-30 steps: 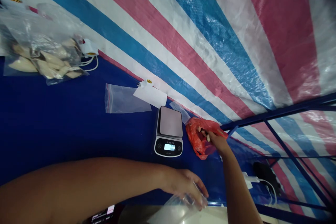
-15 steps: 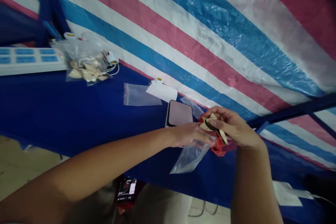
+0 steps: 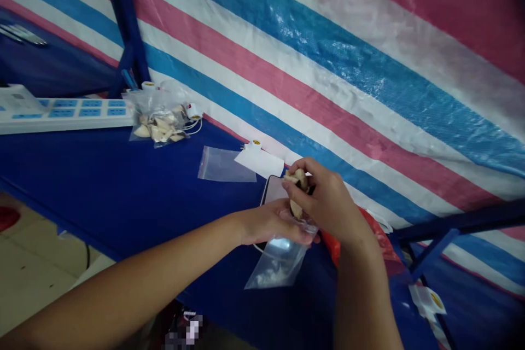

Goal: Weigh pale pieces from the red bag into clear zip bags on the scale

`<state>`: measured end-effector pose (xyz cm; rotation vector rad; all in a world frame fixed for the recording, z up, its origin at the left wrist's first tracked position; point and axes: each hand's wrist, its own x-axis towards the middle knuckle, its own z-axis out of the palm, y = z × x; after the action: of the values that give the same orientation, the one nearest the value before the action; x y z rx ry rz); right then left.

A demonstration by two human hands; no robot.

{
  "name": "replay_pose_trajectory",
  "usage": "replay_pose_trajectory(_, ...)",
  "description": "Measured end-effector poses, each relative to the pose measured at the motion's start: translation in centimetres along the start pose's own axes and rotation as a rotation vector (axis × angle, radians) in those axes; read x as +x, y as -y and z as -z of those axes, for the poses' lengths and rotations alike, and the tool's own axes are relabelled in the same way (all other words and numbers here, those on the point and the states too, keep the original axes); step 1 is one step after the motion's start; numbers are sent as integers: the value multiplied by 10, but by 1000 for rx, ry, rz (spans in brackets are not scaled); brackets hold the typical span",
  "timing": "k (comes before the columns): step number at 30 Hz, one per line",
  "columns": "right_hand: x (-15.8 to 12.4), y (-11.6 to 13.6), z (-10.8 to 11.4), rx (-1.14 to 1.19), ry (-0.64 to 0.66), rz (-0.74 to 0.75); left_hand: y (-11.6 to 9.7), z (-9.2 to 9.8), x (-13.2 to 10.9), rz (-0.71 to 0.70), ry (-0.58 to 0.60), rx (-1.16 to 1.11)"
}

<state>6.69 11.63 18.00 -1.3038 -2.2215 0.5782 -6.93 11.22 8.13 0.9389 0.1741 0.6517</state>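
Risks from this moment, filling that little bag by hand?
1. The right hand bunches several pale pieces over the clear bag. Its mouth looks narrow, so some may drop past it onto the scale.
2. The left hand pinches only the bag's top and the bag hangs limp, so it may fold shut or slip.

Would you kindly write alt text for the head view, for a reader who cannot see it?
The right hand holds pale pieces over a small clear bag gripped by the left hand, above a blue table.

R hand [image 3: 328, 205] w/ pieces [image 3: 296, 179], from red bag [image 3: 369, 229] to clear bag [image 3: 276, 262] mouth.
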Motion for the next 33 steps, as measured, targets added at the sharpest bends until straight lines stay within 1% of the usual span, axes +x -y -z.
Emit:
replay_pose_trajectory(4, -3, 5, 4, 22, 116, 16, 2, 1, -1, 1, -20, -22)
replay_pose_trajectory(7, -4, 5, 8, 56, 113, 4, 4, 4, -1, -20, -9, -36)
replay_pose_trajectory(11, -7, 1, 14, 87, 99, -28, 5, 7, 0, -35, -45, -62)
replay_pose_trajectory(16, -12, -4, 23, 127, 160, -48, 1, 7, 1, -33, -43, -74)
replay_pose_trajectory(21, -12, -4, 25, 164, 156, -37, 4, 7, 2, -36, -59, -96)
replay_pose_trajectory(25, -13, -2, 25, 113, 227, -42, 7, 8, 1, -36, -87, -65)
replay_pose_trajectory(28, -13, -1, 24, 122, 257, -59, 4, 8, 1, -59, -58, 1)
replay_pose_trajectory(33, -15, 2, 22, 198, 317, -155, -4, 7, 1, -100, 65, 65)
